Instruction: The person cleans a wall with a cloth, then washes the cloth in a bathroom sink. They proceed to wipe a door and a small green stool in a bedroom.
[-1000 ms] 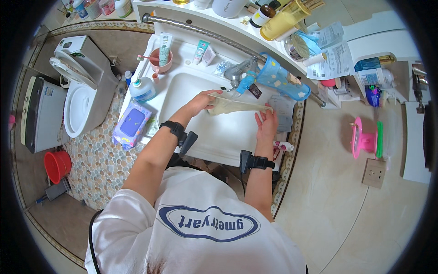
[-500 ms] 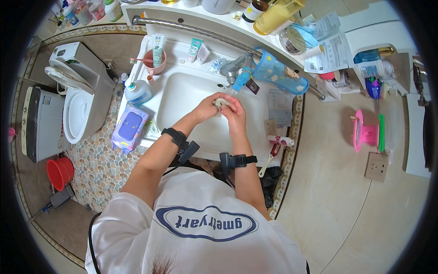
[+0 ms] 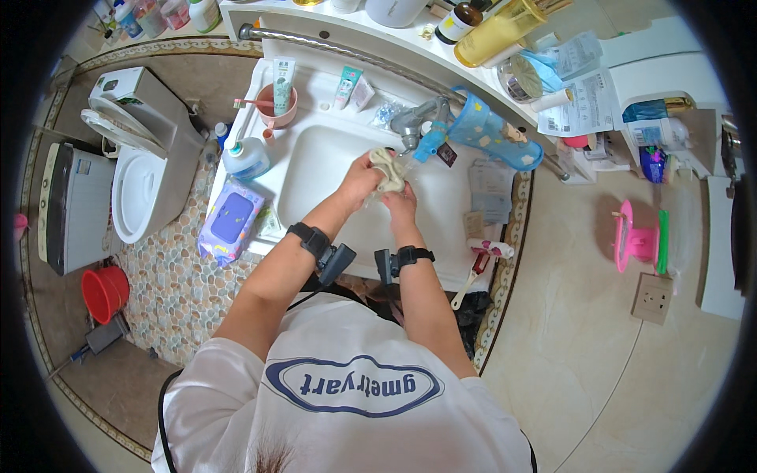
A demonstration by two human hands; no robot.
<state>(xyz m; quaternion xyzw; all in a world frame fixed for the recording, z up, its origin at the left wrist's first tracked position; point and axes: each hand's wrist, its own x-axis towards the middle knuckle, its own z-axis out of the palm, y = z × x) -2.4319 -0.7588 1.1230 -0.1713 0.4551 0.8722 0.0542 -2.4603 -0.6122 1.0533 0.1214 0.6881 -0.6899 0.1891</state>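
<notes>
- Plainly, the two hands were close together over the sink (image 3: pixel 323 162), working on one pale, wet-looking cloth (image 3: pixel 387 169).
- The left hand (image 3: pixel 359 180) was clamped on the cloth's left side, its fingers curled around the bunched folds.
- The right hand (image 3: pixel 400 206) was just below, its bent fingers touching the cloth's lower end; how firmly they gripped could not be told, as the folds hid part of them.
- The cloth hung in the air above the basin, just left of the tap's blue spout (image 3: pixel 430 143) and below the grey metal tap (image 3: pixel 409 124).
- A metal rail (image 3: pixel 355 54) ran behind the sink, and a blue patterned sheet (image 3: pixel 490 132) lay against it, crowding the space right of the tap.
- On the left rim stood a pink cup (image 3: pixel 276 121) with a tube (image 3: pixel 283 85) and a toothbrush (image 3: pixel 256 102), then a clear soap bottle (image 3: pixel 245 162) and a soft purple wipes pack (image 3: pixel 229 218).
- A long-handled brush (image 3: pixel 471 281) rested by the right front corner.
- The cloth looked limp and crumpled, the sink smooth, white and rounded at its corners, and the floor (image 3: pixel 181 307) patterned like pebbles.
</notes>
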